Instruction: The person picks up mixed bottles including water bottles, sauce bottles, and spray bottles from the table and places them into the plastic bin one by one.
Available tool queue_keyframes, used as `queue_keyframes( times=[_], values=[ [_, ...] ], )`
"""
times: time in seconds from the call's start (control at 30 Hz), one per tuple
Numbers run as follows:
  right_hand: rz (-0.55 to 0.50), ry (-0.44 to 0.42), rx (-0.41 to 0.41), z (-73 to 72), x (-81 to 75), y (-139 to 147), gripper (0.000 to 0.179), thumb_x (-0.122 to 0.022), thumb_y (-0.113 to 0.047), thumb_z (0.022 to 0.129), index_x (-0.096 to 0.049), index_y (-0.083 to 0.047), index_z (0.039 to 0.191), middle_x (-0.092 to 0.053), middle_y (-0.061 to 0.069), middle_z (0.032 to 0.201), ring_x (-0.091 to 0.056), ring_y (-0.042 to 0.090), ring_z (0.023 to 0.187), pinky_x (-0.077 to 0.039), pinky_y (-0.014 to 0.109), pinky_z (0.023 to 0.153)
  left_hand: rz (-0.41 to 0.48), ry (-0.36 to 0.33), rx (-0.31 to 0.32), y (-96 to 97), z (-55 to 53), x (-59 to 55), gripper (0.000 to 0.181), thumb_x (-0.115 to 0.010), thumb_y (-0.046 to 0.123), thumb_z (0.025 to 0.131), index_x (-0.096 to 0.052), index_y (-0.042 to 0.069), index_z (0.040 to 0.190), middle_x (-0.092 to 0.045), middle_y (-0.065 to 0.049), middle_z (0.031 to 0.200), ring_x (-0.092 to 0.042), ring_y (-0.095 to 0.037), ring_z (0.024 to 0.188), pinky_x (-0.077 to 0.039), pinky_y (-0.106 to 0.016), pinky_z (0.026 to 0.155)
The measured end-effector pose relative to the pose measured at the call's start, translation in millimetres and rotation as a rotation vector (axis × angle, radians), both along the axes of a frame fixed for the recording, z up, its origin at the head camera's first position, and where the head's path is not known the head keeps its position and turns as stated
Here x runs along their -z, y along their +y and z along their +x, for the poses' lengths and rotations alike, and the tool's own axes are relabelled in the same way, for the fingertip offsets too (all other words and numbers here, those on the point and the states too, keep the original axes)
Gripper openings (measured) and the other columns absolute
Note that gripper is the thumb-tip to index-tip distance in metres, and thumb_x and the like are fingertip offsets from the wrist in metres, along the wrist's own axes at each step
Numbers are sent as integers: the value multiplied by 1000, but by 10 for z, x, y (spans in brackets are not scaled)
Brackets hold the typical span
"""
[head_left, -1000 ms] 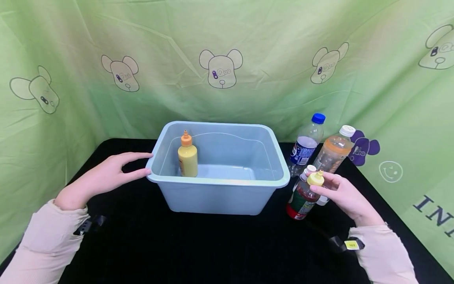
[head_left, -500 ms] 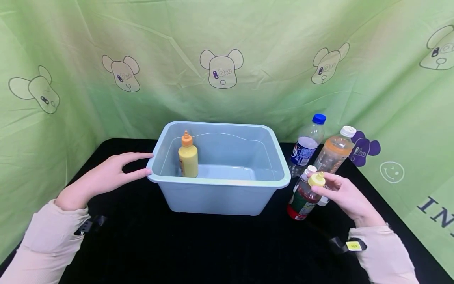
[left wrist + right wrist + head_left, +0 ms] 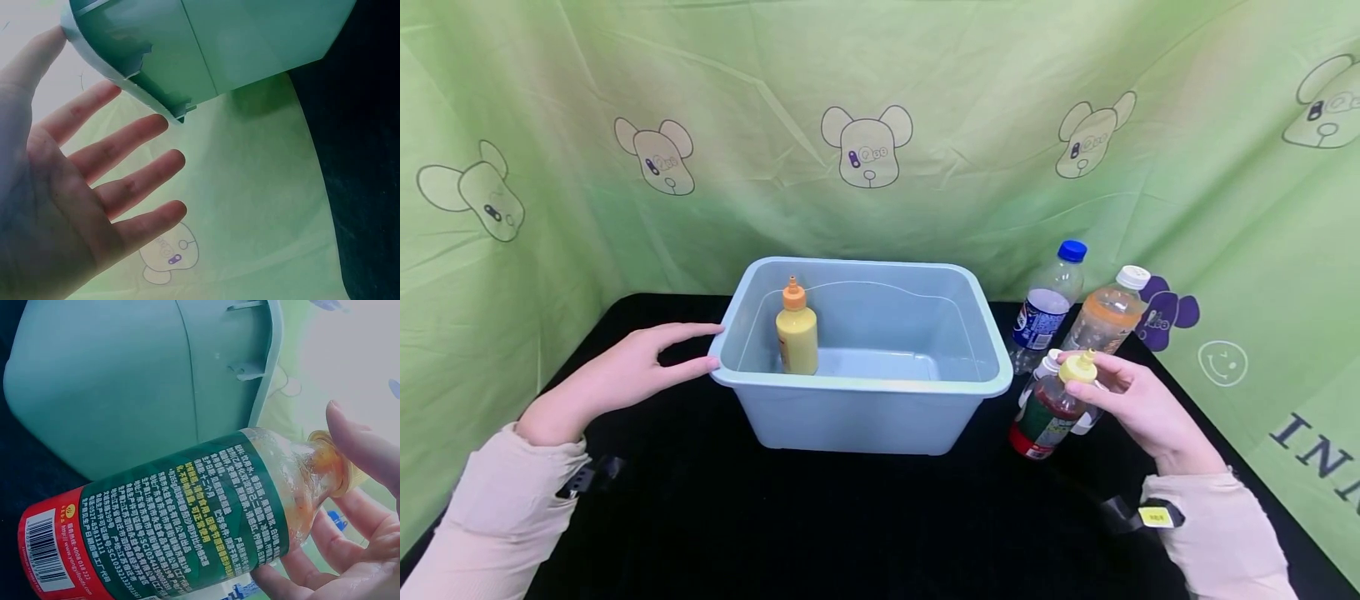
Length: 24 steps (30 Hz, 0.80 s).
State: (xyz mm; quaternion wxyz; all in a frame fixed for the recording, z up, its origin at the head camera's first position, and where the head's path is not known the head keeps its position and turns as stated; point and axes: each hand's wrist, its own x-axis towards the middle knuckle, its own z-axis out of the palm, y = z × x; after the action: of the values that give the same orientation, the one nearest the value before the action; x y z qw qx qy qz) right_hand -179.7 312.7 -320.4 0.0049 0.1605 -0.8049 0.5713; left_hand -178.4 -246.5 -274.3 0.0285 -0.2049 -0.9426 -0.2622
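Note:
With its thumb and fingers my right hand (image 3: 1138, 404) holds a sauce bottle (image 3: 169, 515) by its yellow nozzle cap (image 3: 1078, 367). The bottle has a green and red label and leans slightly in the head view. My left hand (image 3: 625, 367) touches the left rim of a light blue plastic bin (image 3: 850, 417) with straight thumb and forefinger; its other fingers spread freely in the left wrist view. Inside the bin, at the left, a yellow squeeze bottle (image 3: 798, 340) with an orange nozzle stands upright.
Right of the bin stand a blue-capped bottle (image 3: 1039, 321) and a clear bottle with an orange band (image 3: 1108, 310). A white-capped bottle (image 3: 1049, 362) is partly hidden behind the sauce bottle. A green printed curtain (image 3: 880, 217) backs the black tabletop (image 3: 820, 525).
My right hand and the sauce bottle's cap have shifted slightly right and up in the head view, and the bottle's base has risen slightly. My left hand and the bin have kept their places.

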Motion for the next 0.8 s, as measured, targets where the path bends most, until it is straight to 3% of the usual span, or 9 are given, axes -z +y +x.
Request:
queue_keyframes(
  times=[0.33, 0.6, 0.8],
  values=[
    [-42, -7, 0, -4, -89, -37, 38, -55, 4, 89, -63, -22, 116, -67, -19, 104, -60, -6, 94, -43, 6, 80, 7, 6, 6, -8, -16, 18, 48, -60, 39, 90, -53, 18, 133, -56, -9, 132, -48, -29, 126, -39, -48, 101],
    [-97, 42, -34, -11, -182, -67, 40, -55, 8, 88, -65, -19, 115, -68, -18, 107, -60, -7, 96, -42, 5, 82, 9, -1, 0, -9, -7, 11, 49, -60, 40, 90, -52, 19, 133, -56, -9, 133, -48, -29, 127, -39, -48, 101],
    [-83, 61, -32, -16, -221, -63, 41, -55, 9, 87, -65, -18, 117, -68, -18, 107, -61, -5, 93, -42, 6, 82, 3, 3, -1, 1, -7, 6, 49, -59, 40, 90, -52, 18, 133, -56, -10, 133, -48, -29, 127, -39, -49, 101]
  ],
)
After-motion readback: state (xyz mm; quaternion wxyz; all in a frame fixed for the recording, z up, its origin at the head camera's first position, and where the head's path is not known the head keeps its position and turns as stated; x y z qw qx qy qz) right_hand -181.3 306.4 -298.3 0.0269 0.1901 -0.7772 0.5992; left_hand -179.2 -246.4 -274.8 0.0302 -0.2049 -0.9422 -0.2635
